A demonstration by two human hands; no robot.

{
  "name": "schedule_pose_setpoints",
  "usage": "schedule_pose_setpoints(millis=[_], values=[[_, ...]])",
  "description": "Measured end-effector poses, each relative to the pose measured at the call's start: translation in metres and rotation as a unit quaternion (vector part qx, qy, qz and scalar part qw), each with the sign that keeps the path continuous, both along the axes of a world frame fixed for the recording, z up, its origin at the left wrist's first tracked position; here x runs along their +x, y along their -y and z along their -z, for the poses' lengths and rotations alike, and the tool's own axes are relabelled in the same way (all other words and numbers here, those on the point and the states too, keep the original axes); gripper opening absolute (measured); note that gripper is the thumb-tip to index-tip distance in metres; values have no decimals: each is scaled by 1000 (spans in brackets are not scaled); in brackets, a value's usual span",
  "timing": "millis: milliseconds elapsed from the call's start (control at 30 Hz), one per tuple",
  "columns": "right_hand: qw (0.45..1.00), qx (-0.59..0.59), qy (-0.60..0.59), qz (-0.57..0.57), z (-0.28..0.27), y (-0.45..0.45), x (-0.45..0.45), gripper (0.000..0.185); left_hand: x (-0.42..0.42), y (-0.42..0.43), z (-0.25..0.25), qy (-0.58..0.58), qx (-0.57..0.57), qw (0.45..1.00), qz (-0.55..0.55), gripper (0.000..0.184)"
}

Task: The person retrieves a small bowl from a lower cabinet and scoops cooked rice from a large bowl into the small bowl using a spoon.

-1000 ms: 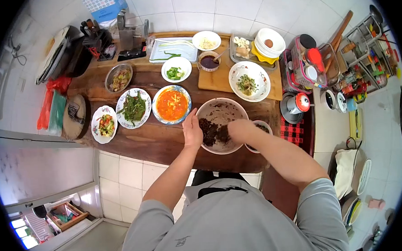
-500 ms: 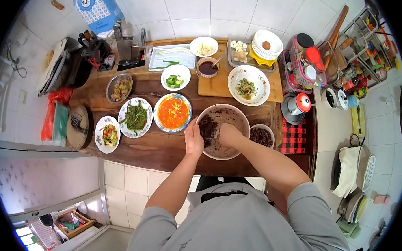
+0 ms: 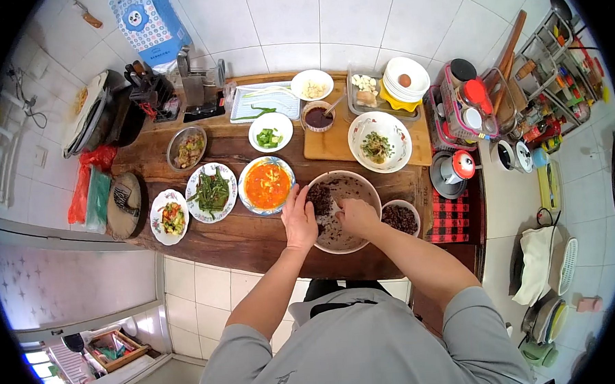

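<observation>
At the left of the wooden table, 3 dishes stand in a row: mixed vegetables, long green vegetables and an orange-red soup, none touched by the hands.

Right of the soup, the left hand lies along the near-left side of the large mixing bowl, its fingers long and nearly straight, bracing the wall rather than wrapping around anything. The bowl sits upright near the table's front edge. Inside, the dark mixture is heaped against the left wall: near-black, moist-looking, clumped and grainy. Smears and loose bits speckle the pale inner wall.

The right hand is over the bowl's middle, fingers curled tight around what looks like a pale utensil; most of it is hidden, so its shape cannot be told.

The step in hand appears to be stirring or gathering the mixture, well under way. Another stroke would call for the left palm to steady the bowl while the right wrist presses and turns the clump along the wall.

Just right of the bowl, 1 small bowl holds similar dark grains.
</observation>
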State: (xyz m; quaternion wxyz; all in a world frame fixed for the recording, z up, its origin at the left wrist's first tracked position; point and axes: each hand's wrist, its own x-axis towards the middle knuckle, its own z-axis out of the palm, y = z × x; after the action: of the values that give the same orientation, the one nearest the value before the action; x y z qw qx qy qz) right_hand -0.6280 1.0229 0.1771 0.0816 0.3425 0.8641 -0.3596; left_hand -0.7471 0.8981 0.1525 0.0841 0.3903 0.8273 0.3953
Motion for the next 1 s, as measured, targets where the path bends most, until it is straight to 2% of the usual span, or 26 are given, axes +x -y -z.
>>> schedule_pose_setpoints(millis=[167,267,367,467,500,600,733,767,833,900,1000], values=[[1000,6,-23,-14,-19,-3,9,27,2,-2,-10,-29,-27,999,31,40],[999,-7,-31,-18,-23,-7,15,31,8,-3,-25,-98,-21,994,45,40],[998,-17,-60,-3,-39,-10,35,34,17,-6,-43,-128,-15,986,102,41],[997,-22,-76,8,-50,-21,69,33,40,-21,-63,-82,24,985,149,42],[994,13,-112,6,-43,-26,84,27,51,-29,-64,-93,37,983,157,42],[997,15,-75,22,-71,-46,128,27,86,-56,-71,3,71,974,214,41],[997,68,-9,36,-80,-61,187,27,141,-79,-61,59,70,961,261,41],[995,87,58,2,-72,-65,197,29,151,-83,-54,66,44,961,263,39],[984,159,85,2,-18,-62,209,35,163,-86,-11,112,21,960,256,38],[972,192,136,-7,6,-55,221,45,177,-88,9,178,-29,955,235,36],[972,229,38,33,35,-30,226,48,178,-75,27,119,-61,963,234,38]])
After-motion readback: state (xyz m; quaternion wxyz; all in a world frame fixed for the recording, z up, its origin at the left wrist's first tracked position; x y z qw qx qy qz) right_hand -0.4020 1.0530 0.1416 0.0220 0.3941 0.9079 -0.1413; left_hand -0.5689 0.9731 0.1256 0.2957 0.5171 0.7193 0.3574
